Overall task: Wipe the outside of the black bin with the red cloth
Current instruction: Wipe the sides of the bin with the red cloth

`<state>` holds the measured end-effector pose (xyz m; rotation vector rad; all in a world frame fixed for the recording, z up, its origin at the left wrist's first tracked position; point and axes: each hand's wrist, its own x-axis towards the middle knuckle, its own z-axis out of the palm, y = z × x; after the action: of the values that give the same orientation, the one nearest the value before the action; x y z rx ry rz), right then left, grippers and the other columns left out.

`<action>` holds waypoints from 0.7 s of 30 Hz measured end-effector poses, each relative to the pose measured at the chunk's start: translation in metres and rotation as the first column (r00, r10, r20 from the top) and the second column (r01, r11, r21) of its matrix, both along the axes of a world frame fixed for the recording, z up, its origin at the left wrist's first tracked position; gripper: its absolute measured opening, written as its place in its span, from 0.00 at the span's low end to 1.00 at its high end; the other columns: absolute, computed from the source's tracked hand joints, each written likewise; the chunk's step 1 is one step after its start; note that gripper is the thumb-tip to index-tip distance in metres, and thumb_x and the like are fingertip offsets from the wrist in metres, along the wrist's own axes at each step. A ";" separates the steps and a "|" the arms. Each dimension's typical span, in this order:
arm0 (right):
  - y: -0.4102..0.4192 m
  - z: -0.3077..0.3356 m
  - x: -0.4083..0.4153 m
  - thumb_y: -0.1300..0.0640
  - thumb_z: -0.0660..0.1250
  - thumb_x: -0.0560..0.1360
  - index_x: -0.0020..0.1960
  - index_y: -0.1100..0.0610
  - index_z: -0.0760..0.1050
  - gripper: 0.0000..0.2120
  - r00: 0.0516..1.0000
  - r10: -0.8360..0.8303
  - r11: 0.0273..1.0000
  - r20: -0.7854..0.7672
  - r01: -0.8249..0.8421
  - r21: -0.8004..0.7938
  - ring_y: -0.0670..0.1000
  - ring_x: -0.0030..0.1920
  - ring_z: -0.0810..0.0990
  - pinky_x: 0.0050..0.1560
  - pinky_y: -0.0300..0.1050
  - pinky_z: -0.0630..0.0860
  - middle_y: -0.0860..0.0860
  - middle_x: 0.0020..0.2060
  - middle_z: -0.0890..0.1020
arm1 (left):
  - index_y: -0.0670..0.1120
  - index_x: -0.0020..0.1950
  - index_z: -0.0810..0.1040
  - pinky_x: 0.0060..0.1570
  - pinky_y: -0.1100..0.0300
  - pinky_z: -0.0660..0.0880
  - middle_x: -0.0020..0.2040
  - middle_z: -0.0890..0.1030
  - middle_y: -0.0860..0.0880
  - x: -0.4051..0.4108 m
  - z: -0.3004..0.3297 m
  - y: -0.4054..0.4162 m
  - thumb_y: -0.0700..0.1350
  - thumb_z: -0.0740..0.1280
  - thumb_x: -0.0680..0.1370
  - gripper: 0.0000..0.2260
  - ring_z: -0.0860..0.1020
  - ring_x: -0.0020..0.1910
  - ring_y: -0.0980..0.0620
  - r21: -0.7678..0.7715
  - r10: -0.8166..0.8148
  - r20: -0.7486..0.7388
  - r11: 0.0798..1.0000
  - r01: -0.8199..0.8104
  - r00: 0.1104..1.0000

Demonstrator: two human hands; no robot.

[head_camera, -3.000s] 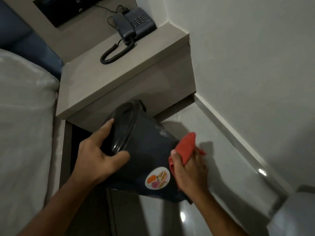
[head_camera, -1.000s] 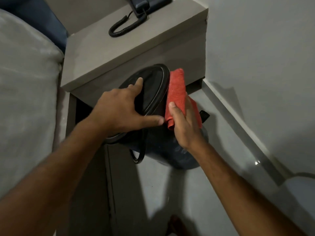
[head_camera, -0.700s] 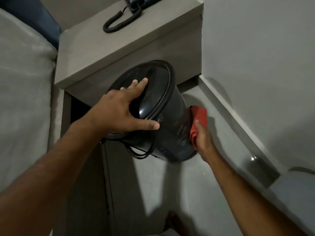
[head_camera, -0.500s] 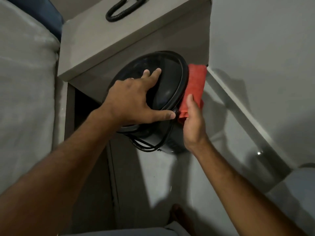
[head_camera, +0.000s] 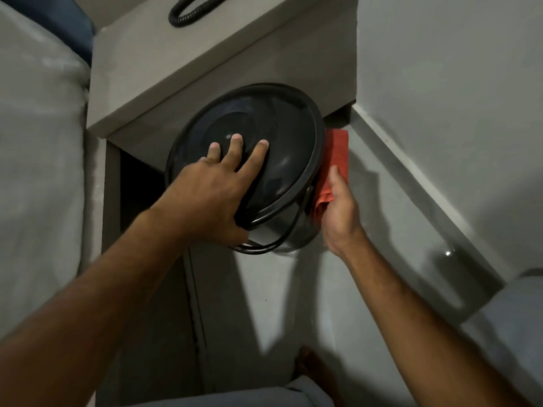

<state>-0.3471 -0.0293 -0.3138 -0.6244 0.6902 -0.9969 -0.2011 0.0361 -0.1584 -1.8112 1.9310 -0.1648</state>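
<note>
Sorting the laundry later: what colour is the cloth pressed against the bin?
Red, seen in the head view: the cloth is in the right hand.

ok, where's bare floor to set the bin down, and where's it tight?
Free: the pale floor in front of the black bin, between both forearms. Also the strip right of the right hand up to the wall skirting. Crowded: bin against the nightstand, with the red cloth wedged beside it; left hand covers the lid.
</note>
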 end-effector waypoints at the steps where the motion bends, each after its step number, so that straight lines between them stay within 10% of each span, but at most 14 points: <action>1: -0.004 0.005 -0.002 0.49 0.52 0.84 0.74 0.61 0.70 0.24 1.000 -0.019 1.000 0.008 0.019 -0.012 0.56 0.73 0.74 0.77 0.57 0.66 0.60 0.72 0.76 | 0.48 0.79 0.45 0.58 0.39 0.74 0.77 0.60 0.35 -0.004 0.005 -0.004 0.68 0.67 0.59 0.57 0.67 0.70 0.30 -0.053 -0.021 -0.021 0.998 0.020 1.000; 5: -0.014 0.030 -0.011 0.42 0.58 0.81 0.58 0.58 0.82 0.23 0.986 -0.052 0.990 -0.160 0.029 -0.141 0.56 0.60 0.83 0.58 0.47 0.79 0.51 0.51 0.87 | 0.44 0.75 0.66 0.49 0.47 0.79 0.61 0.82 0.40 -0.003 0.029 -0.012 0.67 0.61 0.61 0.47 0.82 0.53 0.39 -0.343 -0.051 -0.314 0.937 -0.064 0.948; 9: 0.006 0.004 -0.016 0.32 0.53 0.80 0.79 0.56 0.63 0.37 0.824 -0.054 0.918 -0.564 -0.181 -0.352 0.55 0.78 0.66 0.78 0.53 0.62 0.56 0.77 0.69 | 0.42 0.74 0.68 0.41 0.46 0.80 0.41 0.85 0.40 0.005 0.037 -0.006 0.67 0.61 0.62 0.46 0.82 0.37 0.41 -0.344 -0.036 -0.464 0.928 -0.142 0.885; 12: 0.009 -0.031 -0.043 0.41 0.53 0.85 0.77 0.58 0.68 0.29 0.701 0.024 0.969 -0.713 -0.192 -0.157 0.61 0.72 0.73 0.73 0.58 0.70 0.60 0.71 0.76 | 0.43 0.72 0.72 0.45 0.48 0.79 0.41 0.85 0.40 0.013 0.039 -0.002 0.66 0.62 0.60 0.45 0.83 0.40 0.40 -0.382 -0.047 -0.471 0.911 -0.156 0.881; 14: 0.009 -0.034 -0.047 0.40 0.52 0.85 0.77 0.57 0.69 0.29 0.660 0.067 0.985 -0.749 -0.163 -0.055 0.62 0.69 0.76 0.70 0.60 0.72 0.61 0.69 0.78 | 0.43 0.70 0.74 0.46 0.51 0.78 0.39 0.85 0.41 0.022 0.039 0.004 0.65 0.62 0.60 0.43 0.83 0.41 0.41 -0.402 -0.032 -0.487 0.895 -0.192 0.873; 21: 0.019 0.031 0.015 0.35 0.49 0.81 0.80 0.40 0.51 0.29 0.835 -0.117 0.783 -0.538 -0.256 -0.567 0.53 0.80 0.57 0.80 0.61 0.53 0.53 0.80 0.61 | 0.42 0.69 0.74 0.49 0.54 0.74 0.33 0.79 0.47 0.028 0.030 0.013 0.63 0.63 0.60 0.42 0.83 0.43 0.44 -0.417 0.077 -0.560 0.834 -0.361 0.825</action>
<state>-0.3316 -0.0103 -0.2824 -1.5691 0.8263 -0.9704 -0.1728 0.0488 -0.1280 -2.6612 2.1350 -0.1110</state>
